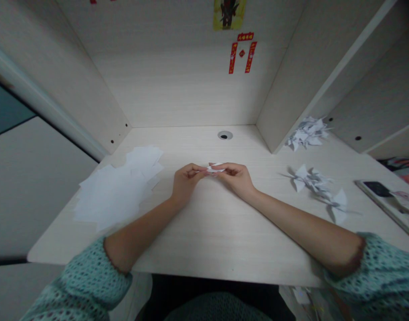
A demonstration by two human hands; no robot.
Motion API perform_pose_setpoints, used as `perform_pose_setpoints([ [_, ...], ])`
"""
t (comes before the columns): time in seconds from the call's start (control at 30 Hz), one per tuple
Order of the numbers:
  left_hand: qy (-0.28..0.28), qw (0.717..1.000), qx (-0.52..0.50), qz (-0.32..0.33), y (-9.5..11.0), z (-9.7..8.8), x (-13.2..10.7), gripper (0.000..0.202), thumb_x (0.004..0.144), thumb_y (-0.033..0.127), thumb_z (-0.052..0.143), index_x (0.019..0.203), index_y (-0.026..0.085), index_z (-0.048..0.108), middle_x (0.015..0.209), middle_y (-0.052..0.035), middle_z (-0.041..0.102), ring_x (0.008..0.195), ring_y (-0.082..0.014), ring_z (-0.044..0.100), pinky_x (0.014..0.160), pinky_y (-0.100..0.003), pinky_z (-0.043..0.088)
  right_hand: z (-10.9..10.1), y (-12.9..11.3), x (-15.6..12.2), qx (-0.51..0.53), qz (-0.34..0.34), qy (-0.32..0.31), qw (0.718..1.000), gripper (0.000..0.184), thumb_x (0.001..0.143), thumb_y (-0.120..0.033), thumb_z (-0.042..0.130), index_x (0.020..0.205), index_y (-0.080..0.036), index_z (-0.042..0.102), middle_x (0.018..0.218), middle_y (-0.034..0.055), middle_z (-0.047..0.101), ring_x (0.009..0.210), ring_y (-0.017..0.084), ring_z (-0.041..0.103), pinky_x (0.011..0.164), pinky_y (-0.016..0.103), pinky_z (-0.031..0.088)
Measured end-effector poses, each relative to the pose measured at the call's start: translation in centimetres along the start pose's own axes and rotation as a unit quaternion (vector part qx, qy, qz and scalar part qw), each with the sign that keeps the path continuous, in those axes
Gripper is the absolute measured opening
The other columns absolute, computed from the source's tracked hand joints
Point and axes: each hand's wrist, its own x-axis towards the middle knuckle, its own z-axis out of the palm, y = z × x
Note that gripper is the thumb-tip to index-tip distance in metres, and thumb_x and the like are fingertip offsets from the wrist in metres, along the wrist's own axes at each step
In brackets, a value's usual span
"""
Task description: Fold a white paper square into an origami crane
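Between my two hands, over the middle of the desk, is a small folded piece of white paper (216, 167). My left hand (188, 178) pinches its left end with thumb and fingertips. On the other end, the thumb and fingers of my right hand (237, 177) are closed in a pinch. Fingers cover much of the paper, so its exact shape is hidden. Flat white paper sheets (113, 196) lie spread in an overlapping pile left of my left hand. To the right of my right hand are several folded white paper pieces (320, 187) with pointed ends.
A heap of folded papers (307, 133) sits farther back, beside the upright partition (291, 93). At the right edge lies a phone (388, 200) in a case. A round cable hole (225, 135) is set in the desk (204, 249) near the back panel, which bears red stickers (233, 58).
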Motion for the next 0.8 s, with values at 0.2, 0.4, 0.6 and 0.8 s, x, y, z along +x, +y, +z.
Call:
perform_pose_setpoints([
  [0.2,-0.003,1.000,0.015,-0.018,-0.17,-0.06,0.10,0.021,0.066,0.035,0.075,0.071,0.016,0.068,0.062,0.0007,0.067,0.056,-0.0094,0.056,0.057,-0.022,0.040,0.14,-0.09,0.16,0.049,0.014,0.000,0.999,0.011,0.063,-0.029,0.079,0.071,-0.024,0.074,0.084,0.0024,0.075,0.099,0.024,0.067,0.091,0.041,0.051],
  [0.4,0.003,1.000,0.016,-0.026,-0.19,-0.03,0.06,0.021,0.065,0.035,0.075,0.070,0.016,0.068,0.061,0.0009,0.066,0.056,-0.0090,0.055,0.056,-0.021,0.039,0.30,-0.25,0.14,0.044,0.021,-0.004,0.999,0.011,0.063,-0.030,0.079,0.071,-0.023,0.074,0.084,0.0025,0.075,0.098,0.023,0.067,0.089,0.038,0.051],
  [0.6,0.021,0.999,0.001,-0.045,-0.40,-0.01,0.24,0.026,0.060,0.037,0.079,0.071,0.016,0.067,0.064,-0.0005,0.068,0.061,-0.0112,0.059,0.060,-0.023,0.043,0.16,-0.13,0.17,-0.013,0.018,0.024,0.999,0.016,0.067,-0.035,0.075,0.076,-0.023,0.075,0.083,0.0039,0.075,0.075,0.017,0.068,0.075,0.032,0.053],
  [0.8,0.021,0.996,-0.060,-0.069,-1.02,-0.07,0.62,0.026,0.059,0.036,0.079,0.070,0.016,0.066,0.066,-0.0003,0.069,0.064,-0.0109,0.061,0.070,-0.026,0.048,0.07,-0.12,0.14,-0.028,0.011,0.038,0.999,0.015,0.067,-0.036,0.075,0.076,-0.023,0.075,0.087,0.0044,0.075,0.079,0.018,0.068,0.077,0.033,0.052],
])
